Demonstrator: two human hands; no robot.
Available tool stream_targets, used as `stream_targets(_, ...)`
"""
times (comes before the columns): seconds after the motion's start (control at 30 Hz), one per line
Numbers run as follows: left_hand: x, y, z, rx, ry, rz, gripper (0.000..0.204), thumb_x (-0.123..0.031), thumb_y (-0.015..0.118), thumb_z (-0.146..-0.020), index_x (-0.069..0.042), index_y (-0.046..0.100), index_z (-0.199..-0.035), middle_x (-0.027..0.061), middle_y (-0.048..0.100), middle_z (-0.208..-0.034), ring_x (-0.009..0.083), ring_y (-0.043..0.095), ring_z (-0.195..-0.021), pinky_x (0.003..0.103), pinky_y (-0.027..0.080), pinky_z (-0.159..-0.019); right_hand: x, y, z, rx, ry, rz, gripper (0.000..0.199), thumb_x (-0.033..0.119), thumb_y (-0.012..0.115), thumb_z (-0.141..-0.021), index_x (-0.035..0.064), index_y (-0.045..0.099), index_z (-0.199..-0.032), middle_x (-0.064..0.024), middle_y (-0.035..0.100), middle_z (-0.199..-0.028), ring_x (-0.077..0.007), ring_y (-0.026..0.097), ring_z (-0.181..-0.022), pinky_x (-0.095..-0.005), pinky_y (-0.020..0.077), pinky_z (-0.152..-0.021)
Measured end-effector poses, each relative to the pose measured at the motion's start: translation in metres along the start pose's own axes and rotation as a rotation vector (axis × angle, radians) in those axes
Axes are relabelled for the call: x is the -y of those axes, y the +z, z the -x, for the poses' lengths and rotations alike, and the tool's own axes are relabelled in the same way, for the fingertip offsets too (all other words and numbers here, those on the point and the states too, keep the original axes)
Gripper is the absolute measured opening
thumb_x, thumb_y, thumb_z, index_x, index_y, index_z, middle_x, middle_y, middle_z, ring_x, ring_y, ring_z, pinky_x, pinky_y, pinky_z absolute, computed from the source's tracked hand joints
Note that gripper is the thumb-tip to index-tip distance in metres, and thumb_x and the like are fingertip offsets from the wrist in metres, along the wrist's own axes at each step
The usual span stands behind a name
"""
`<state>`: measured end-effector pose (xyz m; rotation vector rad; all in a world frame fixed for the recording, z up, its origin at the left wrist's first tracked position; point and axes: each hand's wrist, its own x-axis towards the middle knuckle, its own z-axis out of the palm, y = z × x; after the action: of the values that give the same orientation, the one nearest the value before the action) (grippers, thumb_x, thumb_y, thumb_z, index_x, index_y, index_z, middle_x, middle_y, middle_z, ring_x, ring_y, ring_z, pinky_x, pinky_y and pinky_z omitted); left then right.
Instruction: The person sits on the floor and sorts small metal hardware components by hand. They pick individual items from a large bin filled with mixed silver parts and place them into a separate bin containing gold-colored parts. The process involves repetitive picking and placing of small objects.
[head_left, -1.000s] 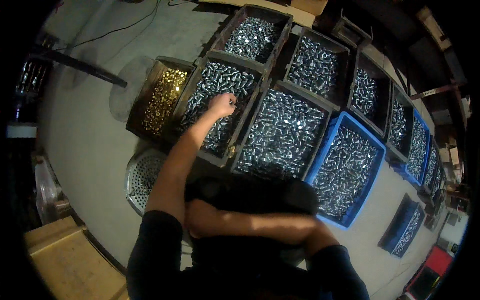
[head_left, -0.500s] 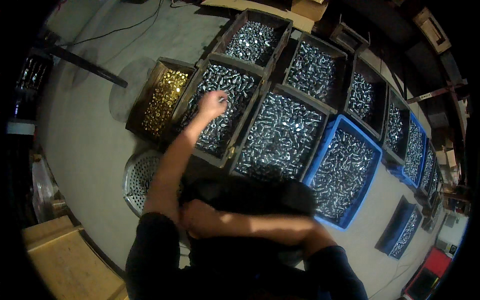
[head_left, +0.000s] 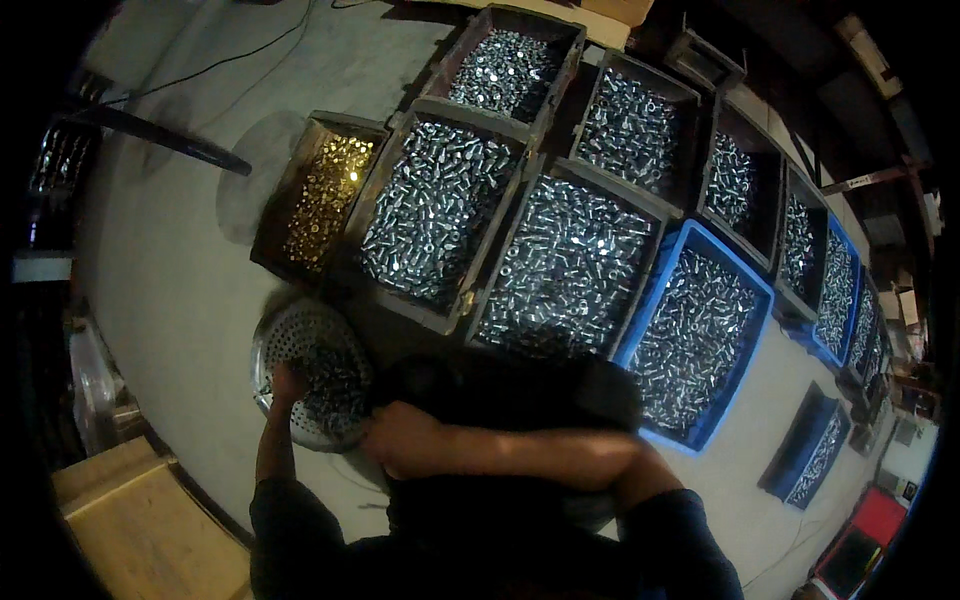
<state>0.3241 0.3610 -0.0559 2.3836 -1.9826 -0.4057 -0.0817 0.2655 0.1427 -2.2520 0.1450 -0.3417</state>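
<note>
Over a round, perforated metal colander at the lower left, my left hand reaches down; its fingers are dark and too unclear to read. Dark metal fittings, perhaps bolts, are heaped in the colander beside that hand. My right forearm crosses in front of me, bringing my right hand near the colander's right edge. That hand's fingers are hidden, so its grip does not show. Just beyond stands a dark crate of silvery bolts.
A narrower crate of brass-coloured nuts adjoins the bolt crate. More crates and a blue bin of silver hardware run rightward. A small blue tray lies at right. Lower left is a wooden box; a dark bar juts in above.
My left hand has moved from the bolt crate down and left to the colander. My right arm stays crossed in front. The view has shifted slightly.
</note>
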Motion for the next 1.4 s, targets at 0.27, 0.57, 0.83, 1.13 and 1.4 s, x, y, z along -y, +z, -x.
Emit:
stream_targets(0.27,-0.198,-0.090,-0.182,-0.295,0.160,0.455,0.032,-0.019,0.061,-0.075,-0.005,0.057,-0.104,0.0163,0.062,-0.091,0.0303,0.060,-0.084,0.037,0.047,-0.071,-0.002,0.008,0.001,-0.115,-0.033,0.005,0.010,0.016,0.061,-0.063,0.0065,0.061,-0.060,-0.0123,0.059,-0.067,-0.0272,0.057,-0.063,-0.0374,0.0439,-0.056)
stream_targets(0.57,-0.364,-0.080,-0.318,-0.082,0.177,0.013,0.046,-0.019,0.061,-0.071,-0.012,0.048,-0.114,0.0174,0.059,-0.092,0.0343,0.057,-0.088,0.044,0.047,-0.075,0.006,-0.015,-0.002,0.127,0.081,0.038,0.013,0.013,0.061,-0.059,0.0081,0.064,-0.071,-0.0099,0.060,-0.067,-0.0255,0.059,-0.064,-0.0365,0.0450,-0.054)
stream_targets(0.83,-0.364,-0.064,-0.337,-0.168,0.294,0.039,0.034,-0.010,0.059,-0.071,-0.010,0.055,-0.105,0.0201,0.060,-0.082,0.0347,0.059,-0.078,0.043,0.047,-0.070,-0.009,0.000,0.002,0.045,0.066,0.106,0.009,0.014,0.060,-0.061,0.0113,0.063,-0.068,-0.0074,0.060,-0.067,-0.0247,0.059,-0.064,-0.0358,0.0445,-0.055)
stream_targets(1.13,-0.355,-0.066,-0.329,-0.211,0.387,0.044,0.030,-0.005,0.056,-0.070,-0.012,0.060,-0.099,0.0203,0.059,-0.077,0.0361,0.058,-0.074,0.044,0.046,-0.067,-0.008,0.003,0.004,-0.013,0.008,0.090,0.007,0.017,0.061,-0.060,0.0104,0.062,-0.063,-0.0085,0.060,-0.066,-0.0245,0.059,-0.061,-0.0349,0.0439,-0.051)
stream_targets(1.4,-0.271,-0.102,-0.244,-0.304,0.363,0.615,0.034,-0.008,0.061,-0.073,0.000,0.054,-0.105,0.0185,0.061,-0.074,0.0292,0.060,-0.066,0.037,0.048,-0.062,-0.006,-0.003,0.000,0.027,0.011,0.044,0.008,0.015,0.061,-0.060,0.0073,0.062,-0.060,-0.0109,0.060,-0.064,-0.0266,0.059,-0.060,-0.0367,0.0451,-0.052)
